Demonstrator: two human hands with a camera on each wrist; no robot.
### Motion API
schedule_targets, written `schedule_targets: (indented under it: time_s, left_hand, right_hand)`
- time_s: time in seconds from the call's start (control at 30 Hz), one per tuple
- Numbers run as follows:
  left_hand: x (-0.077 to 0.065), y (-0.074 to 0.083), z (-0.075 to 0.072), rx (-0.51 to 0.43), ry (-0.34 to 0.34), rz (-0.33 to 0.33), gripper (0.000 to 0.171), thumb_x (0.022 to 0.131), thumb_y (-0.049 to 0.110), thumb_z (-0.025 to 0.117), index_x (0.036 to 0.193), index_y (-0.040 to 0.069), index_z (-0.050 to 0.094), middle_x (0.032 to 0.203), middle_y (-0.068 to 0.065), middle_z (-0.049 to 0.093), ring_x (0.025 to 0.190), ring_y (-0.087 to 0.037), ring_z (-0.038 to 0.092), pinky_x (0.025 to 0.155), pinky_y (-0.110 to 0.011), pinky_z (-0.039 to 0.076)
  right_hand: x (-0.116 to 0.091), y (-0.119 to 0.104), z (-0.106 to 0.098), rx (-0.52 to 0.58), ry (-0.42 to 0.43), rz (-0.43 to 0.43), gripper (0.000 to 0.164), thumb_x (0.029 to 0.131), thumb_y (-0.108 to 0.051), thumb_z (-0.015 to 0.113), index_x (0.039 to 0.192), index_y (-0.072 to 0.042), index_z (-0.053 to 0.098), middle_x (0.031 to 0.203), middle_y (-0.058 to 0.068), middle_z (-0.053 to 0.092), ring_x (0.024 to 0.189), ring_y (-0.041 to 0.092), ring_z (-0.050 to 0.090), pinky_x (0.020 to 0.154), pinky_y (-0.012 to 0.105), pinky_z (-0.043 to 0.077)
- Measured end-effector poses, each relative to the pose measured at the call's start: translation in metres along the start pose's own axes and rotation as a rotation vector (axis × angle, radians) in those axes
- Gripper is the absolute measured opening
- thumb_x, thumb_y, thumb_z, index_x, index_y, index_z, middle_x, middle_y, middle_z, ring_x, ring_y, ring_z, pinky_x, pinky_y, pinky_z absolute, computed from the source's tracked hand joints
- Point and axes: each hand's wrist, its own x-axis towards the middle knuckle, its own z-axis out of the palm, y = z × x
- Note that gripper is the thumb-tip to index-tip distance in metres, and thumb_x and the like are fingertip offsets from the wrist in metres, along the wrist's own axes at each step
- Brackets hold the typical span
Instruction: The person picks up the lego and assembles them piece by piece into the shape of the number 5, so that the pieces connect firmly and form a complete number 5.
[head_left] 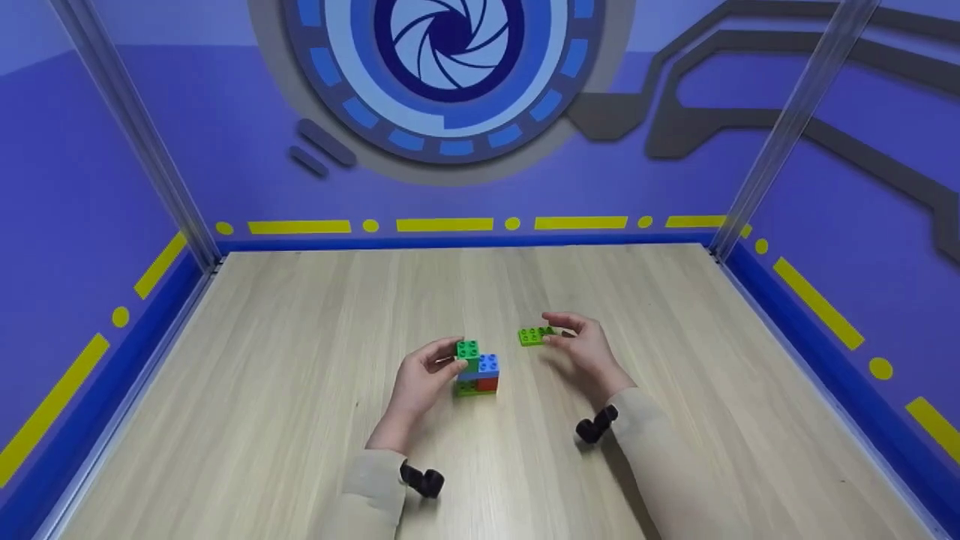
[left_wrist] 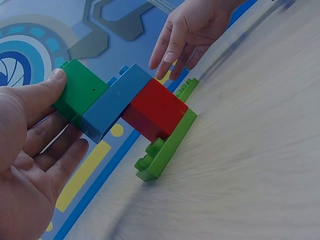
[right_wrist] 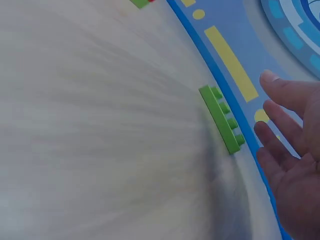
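My left hand [head_left: 420,381] holds the dark green brick [left_wrist: 82,92] at the top of a small stack, thumb on one side and fingers on the other. Below that brick sits a blue brick [left_wrist: 116,104], offset so that some of its studs show. A red brick [left_wrist: 156,110] supports the blue one and stands on a thin lime green brick [left_wrist: 169,147] at the bottom. To the right, my right hand [head_left: 589,351] hovers with spread fingers over a second thin lime green brick [right_wrist: 220,120], which lies studs up on the table. Nothing is between the right hand's fingers.
The wooden table [head_left: 300,315] carries the stack and the loose brick near its middle. Blue printed panels [head_left: 420,195] with yellow marks rise at the back and both sides. Black wrist cameras [head_left: 424,480] sit on both sleeves.
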Motion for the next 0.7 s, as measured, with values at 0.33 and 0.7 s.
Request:
schedule_targets:
  time_s: [0.33,0.7]
  left_hand:
    - [-0.001,0.0,0.0,-0.002,-0.005,0.006,0.042,0.095,0.017,0.074,0.136,0.012,0.067,0.135,-0.011,0.069,0.126,-0.027,0.065,0.104,-0.031,0.057]
    - [0.0,0.0,0.001,-0.026,0.0,0.011,0.043,0.096,0.016,0.074,0.137,0.008,0.066,0.134,-0.018,0.068,0.121,-0.031,0.068,0.099,-0.028,0.059]
  right_hand:
    - [0.013,0.01,-0.005,-0.17,-0.016,0.031,0.051,0.09,0.002,0.074,0.139,0.003,0.06,0.141,0.022,0.062,0.133,0.036,0.058,0.112,0.037,0.05]
    - [0.017,0.011,0.001,-0.336,-0.02,0.054,0.058,0.083,0.005,0.08,0.138,0.001,0.061,0.137,0.02,0.065,0.125,0.033,0.062,0.11,0.046,0.051]
